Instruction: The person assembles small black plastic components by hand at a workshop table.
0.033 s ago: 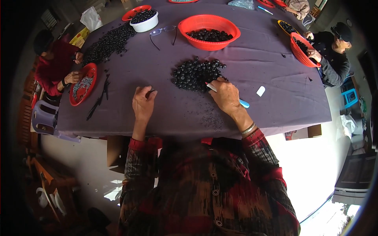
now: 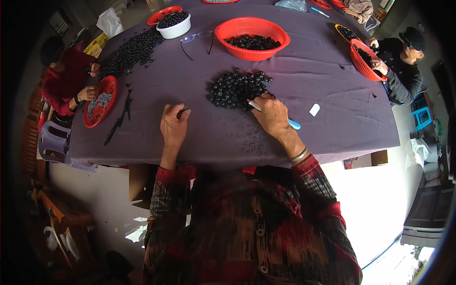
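Observation:
My left hand (image 2: 173, 126) is closed above the cloth, left of a pile of shiny black beads (image 2: 235, 90). A small dark round thing, apparently one black bead (image 2: 181, 113), is pinched between its thumb and fingers. My right hand (image 2: 273, 115) grips a slim pen-like tool (image 2: 294, 124) at the pile's near right edge. The tool's pale blue end sticks out behind the hand; its white front part with a reddish tip points at the beads. Fine dark crumbs (image 2: 254, 142) lie scattered on the cloth nearer me.
A red basket (image 2: 280, 46) of beads stands beyond the pile, with eyeglasses (image 2: 196, 37) and a white tub (image 2: 175, 31) to its left. A small white piece (image 2: 314, 110) lies right of my hand. People sit at both sides with red trays and baskets.

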Demonstrator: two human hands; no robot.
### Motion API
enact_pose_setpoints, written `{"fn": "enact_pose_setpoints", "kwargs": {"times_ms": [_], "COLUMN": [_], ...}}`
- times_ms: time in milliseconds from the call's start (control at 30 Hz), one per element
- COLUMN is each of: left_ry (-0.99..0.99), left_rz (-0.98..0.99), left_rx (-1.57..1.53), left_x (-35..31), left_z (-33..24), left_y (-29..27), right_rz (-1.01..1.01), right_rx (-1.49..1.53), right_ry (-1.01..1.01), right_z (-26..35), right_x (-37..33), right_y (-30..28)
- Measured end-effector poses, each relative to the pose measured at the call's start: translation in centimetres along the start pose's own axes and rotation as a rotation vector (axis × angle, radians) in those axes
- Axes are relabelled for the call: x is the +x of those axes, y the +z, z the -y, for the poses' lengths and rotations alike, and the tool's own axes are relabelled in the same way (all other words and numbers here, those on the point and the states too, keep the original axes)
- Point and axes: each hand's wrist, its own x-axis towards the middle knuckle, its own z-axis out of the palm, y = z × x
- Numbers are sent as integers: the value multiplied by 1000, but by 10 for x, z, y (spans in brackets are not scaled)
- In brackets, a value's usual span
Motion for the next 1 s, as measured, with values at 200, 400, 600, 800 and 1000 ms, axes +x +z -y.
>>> {"fn": "enact_pose_setpoints", "kwargs": {"times_ms": [200,400,600,800,1000], "left_ry": [81,-401,-411,-531,-462], "left_rz": [-119,488,709,838,840], "left_rx": [87,-1055,-1468,-1774,-1689], "left_x": [1,-28,-47,-53,-56], "left_z": [-35,-117,-143,-138,-138], "left_y": [-12,-16,-10,-1,1], "right_rz": [-78,-145,-178,-54,18], "right_rx": [333,714,1032,1136,1300], "right_ry": [-61,-184,-249,-279,-207], "right_z": [27,56,55,52,54], "right_x": [-10,-35,-48,-54,-59], "right_y": [-36,-58,-51,-48,-49]}}
